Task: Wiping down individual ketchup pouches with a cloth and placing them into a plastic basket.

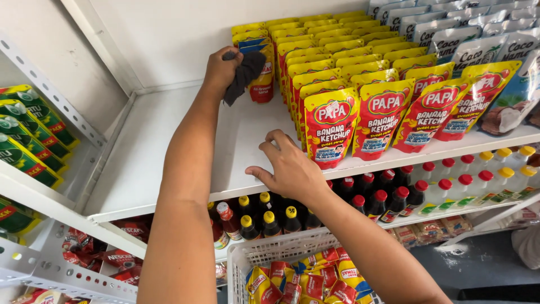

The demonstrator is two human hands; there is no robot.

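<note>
Head view: left hand (221, 70) has its fingers closed around a dark cloth (243, 76), held at the back of the white shelf (169, 146), touching a yellow-red pouch (260, 70). Right hand (289, 169), fingers spread and holding nothing, rests on the shelf front. Risk: the cloth may topple the glossy, soft upright pouches (closely packed rows).

The left hand (220, 70) grips a dark grey rag (243, 76) of soft, matt cloth. The shelf (169, 141) under the right hand (289, 169) looks like white painted metal, smooth with a dull sheen. The yellow and red pouches (360, 107) are glossy plastic film. Below, dark bottles (270, 222) shine with glossy yellow and red plastic caps. The white basket (270, 250) is matt plastic mesh.
</note>
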